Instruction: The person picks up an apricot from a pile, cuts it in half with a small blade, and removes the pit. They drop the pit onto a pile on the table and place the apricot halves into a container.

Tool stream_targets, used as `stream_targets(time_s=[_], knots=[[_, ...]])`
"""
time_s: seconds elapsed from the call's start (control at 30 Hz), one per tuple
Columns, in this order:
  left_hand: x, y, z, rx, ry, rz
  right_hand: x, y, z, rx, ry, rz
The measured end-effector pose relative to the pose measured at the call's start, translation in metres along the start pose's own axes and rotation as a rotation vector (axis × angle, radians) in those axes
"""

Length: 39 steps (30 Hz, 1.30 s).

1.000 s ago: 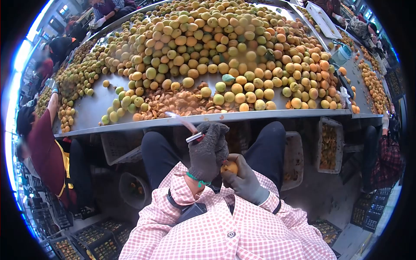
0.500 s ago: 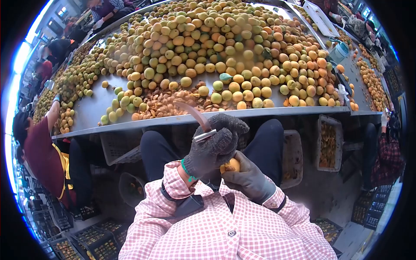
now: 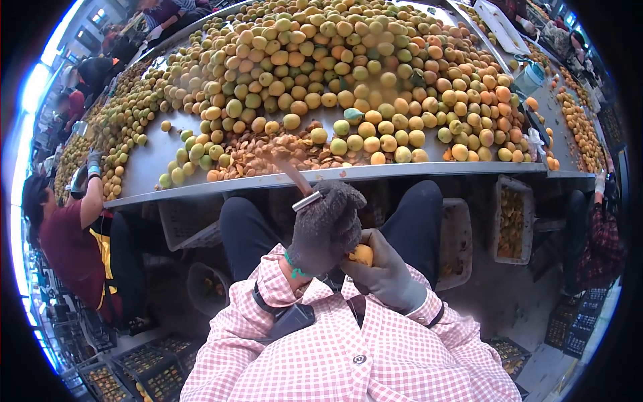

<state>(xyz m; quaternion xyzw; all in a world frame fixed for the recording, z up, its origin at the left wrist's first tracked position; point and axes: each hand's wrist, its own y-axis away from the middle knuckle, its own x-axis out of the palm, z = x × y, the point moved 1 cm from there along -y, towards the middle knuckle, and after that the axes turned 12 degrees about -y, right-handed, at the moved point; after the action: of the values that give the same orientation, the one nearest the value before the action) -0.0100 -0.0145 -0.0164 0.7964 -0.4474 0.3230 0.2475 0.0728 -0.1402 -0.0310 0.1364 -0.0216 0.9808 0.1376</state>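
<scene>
My left hand (image 3: 326, 224), in a dark knit glove, is closed round a curved knife (image 3: 295, 177). Its blade points up and to the left past a metal collar, and the handle is hidden in my fist. My right hand (image 3: 388, 278), in a grey glove, grips a yellow-orange apricot (image 3: 362, 254) between thumb and fingers. The two hands are close together above my lap, and the left hides part of the fruit's near side. Beyond them, brownish apricot pieces (image 3: 281, 155) lie near the edge of the metal table (image 3: 375, 172).
Whole apricots (image 3: 288, 60) are heaped across the table. Crates (image 3: 512, 221) stand under it at the right, and a bucket (image 3: 206, 285) stands at the lower left. A co-worker in a maroon top (image 3: 67, 234) sits at the left, another in plaid (image 3: 598, 231) at the right.
My left hand has turned and shifted slightly left, with the blade now more upright. The apricot stays in my right hand. The left co-worker's arm has drawn back and bent.
</scene>
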Motion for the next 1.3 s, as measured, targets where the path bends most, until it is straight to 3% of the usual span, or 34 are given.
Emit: stream_targets(time_s=[0.07,0.1,0.17,0.23,0.37,0.43,0.5,0.57,0.63,0.7,0.77,0.8,0.87,0.9,1.0,1.07,1.17,1.3], knots=[[-0.003,-0.002,0.002,-0.042,0.069,0.021,-0.001,-0.003,0.022,0.634,-0.331,-0.095],[-0.003,-0.003,0.003,-0.017,0.056,0.018,0.001,-0.003,0.016,0.635,-0.332,-0.097],[0.002,-0.002,0.003,0.000,0.047,0.015,0.003,-0.004,0.002,-0.025,0.278,-0.105],[0.015,0.000,-0.003,0.055,-0.152,-0.092,0.002,0.001,-0.006,-0.084,0.282,-0.114],[0.017,0.002,0.001,0.105,-0.211,-0.160,0.000,-0.002,-0.016,-0.275,0.224,-0.079],[0.011,0.000,0.004,0.023,0.006,-0.190,-0.003,-0.003,-0.018,-0.337,0.283,-0.079],[0.004,-0.004,0.008,0.012,0.046,-0.199,-0.006,-0.007,-0.017,-0.403,0.342,-0.073],[0.005,-0.010,0.008,0.004,0.084,-0.202,-0.010,-0.012,-0.015,-0.351,0.606,-0.010],[0.005,-0.016,0.008,-0.023,0.058,-0.357,-0.013,-0.017,-0.019,-0.384,0.634,-0.036],[0.003,-0.019,0.005,-0.031,0.077,-0.360,-0.011,-0.017,-0.021,-0.415,0.660,-0.060],[-0.003,-0.021,0.004,-0.035,0.096,-0.365,-0.008,-0.015,-0.027,0.098,-0.294,-0.176],[-0.009,-0.024,0.004,-0.046,0.148,-0.369,-0.009,-0.017,-0.022,0.095,-0.290,-0.173],[-0.013,-0.024,0.001,-0.049,0.201,-0.376,-0.011,-0.020,-0.010,0.411,-0.599,-0.076],[-0.014,-0.024,-0.002,-0.025,0.162,-0.398,-0.012,-0.020,-0.008,0.414,-0.651,0.012],[-0.014,-0.020,-0.006,0.045,0.098,-0.398,-0.009,-0.018,0.004,0.486,-0.480,0.061],[-0.014,-0.018,-0.006,0.088,0.071,-0.374,-0.006,-0.015,0.000,0.405,-0.352,0.142],[-0.014,-0.017,-0.004,0.182,-0.030,-0.341,0.001,-0.017,-0.016,-0.030,0.249,0.048],[-0.019,-0.017,-0.001,0.158,0.057,-0.317,0.001,-0.028,-0.024,-0.221,0.419,-0.009]])
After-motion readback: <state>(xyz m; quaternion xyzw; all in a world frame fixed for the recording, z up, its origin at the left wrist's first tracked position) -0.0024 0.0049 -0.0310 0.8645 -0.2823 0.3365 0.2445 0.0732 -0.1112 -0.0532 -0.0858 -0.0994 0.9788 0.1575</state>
